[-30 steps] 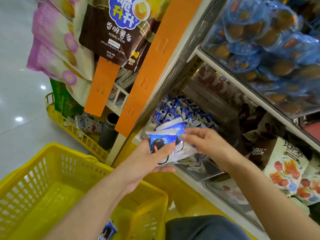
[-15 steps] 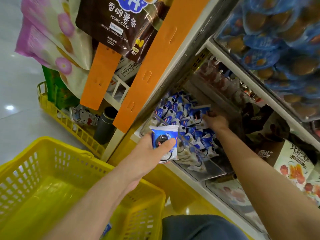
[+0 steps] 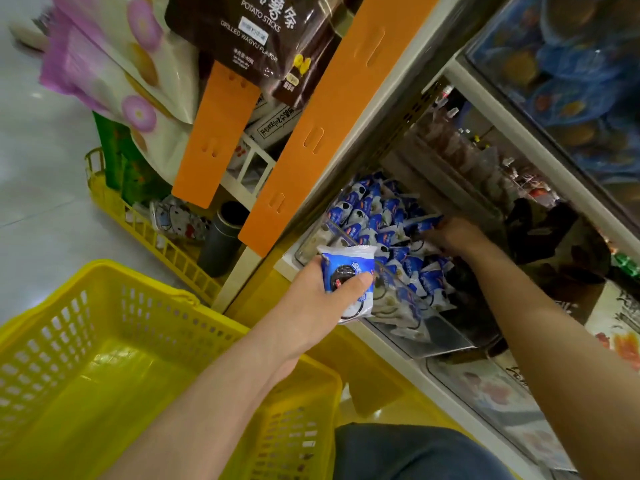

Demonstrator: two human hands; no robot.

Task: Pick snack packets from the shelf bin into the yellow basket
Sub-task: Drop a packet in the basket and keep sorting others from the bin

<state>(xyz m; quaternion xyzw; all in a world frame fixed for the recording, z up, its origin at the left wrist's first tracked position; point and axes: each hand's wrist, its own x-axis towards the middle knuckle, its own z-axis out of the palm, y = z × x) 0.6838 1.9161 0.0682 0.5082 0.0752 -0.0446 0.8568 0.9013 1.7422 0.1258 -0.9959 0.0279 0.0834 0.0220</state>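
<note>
My left hand (image 3: 322,299) grips a small stack of blue-and-white snack packets (image 3: 349,268) just in front of the shelf bin's near edge, thumb across the top one. The clear shelf bin (image 3: 446,337) holds several more of the same packets (image 3: 381,220). My right hand (image 3: 453,235) reaches deep into the bin and pinches one blue packet (image 3: 424,225) at the back. The yellow basket (image 3: 114,358) sits at lower left, below my left forearm.
Orange shelf uprights (image 3: 322,133) stand left of the bin. Hanging snack bags (image 3: 114,71) and a brown potato-stick bag (image 3: 256,36) are above. A low yellow rack (image 3: 152,233) with a dark cylinder (image 3: 221,237) is on the floor. Upper shelf holds blue-wrapped goods (image 3: 571,81).
My right hand left the stack held by my left hand, reached back into the bin and took hold of another packet. The left hand stayed roughly in place holding its packets.
</note>
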